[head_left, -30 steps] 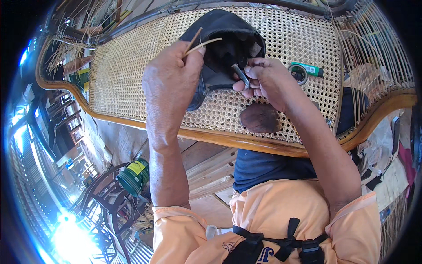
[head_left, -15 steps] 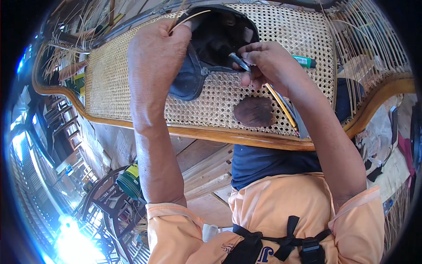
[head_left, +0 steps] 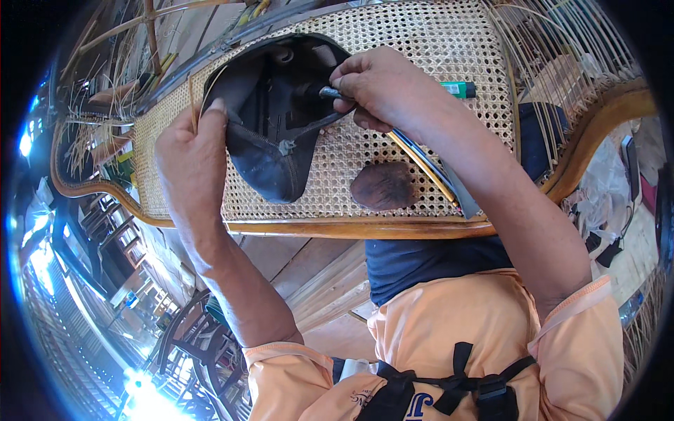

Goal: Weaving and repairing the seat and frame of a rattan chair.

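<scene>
A dark cloth cap (head_left: 270, 165), its hollow inside turned up, is stretched between my hands over a woven cane panel (head_left: 326, 165). My left hand (head_left: 188, 158) pinches its left edge, thumb on top, with thin cane strips (head_left: 192, 102) standing up from the same fingers. At the opposite edge my right hand (head_left: 390, 91) is closed around a small tool with a shiny metal end (head_left: 328, 92). That end points into the cap; the rest of the tool is hidden by my fingers. Whether the right fingers also grip the cloth is unclear.
A dark brown rounded lump (head_left: 382, 186) lies on the cane near a yellow pencil-like stick (head_left: 421, 165). Beyond my right wrist is a green stick with a dark cap (head_left: 458, 90). The curved wooden frame (head_left: 351, 229) borders the panel; loose cane strands (head_left: 562, 42) spread at right.
My left hand has moved left and down, drawing the cap's edge with it, so the cap spreads wider. My right hand has shifted left and slightly up with the metal-ended tool.
</scene>
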`<state>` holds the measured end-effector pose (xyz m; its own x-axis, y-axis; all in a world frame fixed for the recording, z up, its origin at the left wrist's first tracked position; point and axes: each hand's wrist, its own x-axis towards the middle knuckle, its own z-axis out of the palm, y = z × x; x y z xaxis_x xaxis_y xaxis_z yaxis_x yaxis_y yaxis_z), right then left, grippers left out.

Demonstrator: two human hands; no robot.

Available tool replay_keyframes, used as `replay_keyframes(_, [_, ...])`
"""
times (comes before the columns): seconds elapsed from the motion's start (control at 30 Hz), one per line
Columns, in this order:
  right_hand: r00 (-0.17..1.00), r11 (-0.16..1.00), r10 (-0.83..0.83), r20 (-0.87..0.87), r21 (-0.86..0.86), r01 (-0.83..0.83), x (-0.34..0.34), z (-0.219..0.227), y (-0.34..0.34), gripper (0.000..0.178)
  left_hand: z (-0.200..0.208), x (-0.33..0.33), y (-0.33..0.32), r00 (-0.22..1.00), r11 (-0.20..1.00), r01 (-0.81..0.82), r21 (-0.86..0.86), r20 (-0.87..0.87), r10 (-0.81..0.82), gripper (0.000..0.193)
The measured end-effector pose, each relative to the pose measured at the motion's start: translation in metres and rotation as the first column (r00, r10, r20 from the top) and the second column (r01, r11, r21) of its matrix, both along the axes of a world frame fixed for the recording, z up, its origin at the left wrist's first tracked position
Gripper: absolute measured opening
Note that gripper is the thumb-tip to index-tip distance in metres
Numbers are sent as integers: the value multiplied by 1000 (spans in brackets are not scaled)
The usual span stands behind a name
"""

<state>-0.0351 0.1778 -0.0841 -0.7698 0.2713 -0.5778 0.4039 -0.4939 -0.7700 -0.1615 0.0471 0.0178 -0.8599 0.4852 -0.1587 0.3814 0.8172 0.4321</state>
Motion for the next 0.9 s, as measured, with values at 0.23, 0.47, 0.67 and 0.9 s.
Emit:
replay_keyframes(0.23, [999, 995, 9, -44, 101, -4, 2, 5, -1, 23, 4, 8, 2, 999, 997, -48, 62, 10, 48, 22])
replay_keyframes(0.47, [998, 868, 14, -57, 497, 16, 7, 13, -10, 24, -1, 24, -6, 992, 968, -29, 251, 123, -2, 24])
replay_keyframes(0.67, [932, 577, 346, 111, 758, -304, -5, 59, -29, 18, -3, 33, -12, 976, 973, 49, 224, 196, -94, 24])
replay_keyframes(0.9, [956, 420, 282, 76, 886, -195, -22, 45, -62, 20, -7, 35, -20, 981, 959, 127, 253, 108, -159, 25])
